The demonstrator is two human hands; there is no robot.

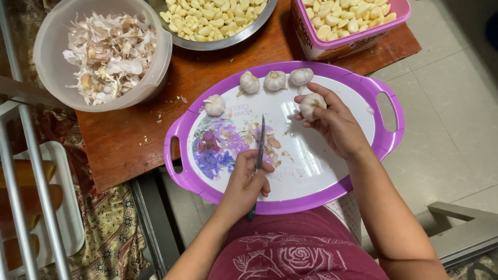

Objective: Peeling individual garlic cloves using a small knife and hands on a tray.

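Note:
My left hand (248, 181) is closed around the handle of a small knife (260, 142), whose blade points away from me over the purple-rimmed oval tray (181, 135). Over the tray's far right part, my right hand (336, 124) grips a whole garlic bulb (310, 103). Three bulbs lie along the tray's far edge: a left one (249, 82), a middle one (275, 80) and a right one (301, 75). A separate bulb (214, 105) lies further left. Bits of papery skin are scattered around the blade.
A translucent tub of garlic skins (106, 49) stands at the far left on the low wooden table (129, 140). A steel bowl (218, 21) and a pink tub (347, 23) behind the tray hold peeled cloves. Metal bars (28, 171) stand at the left, tiled floor at the right.

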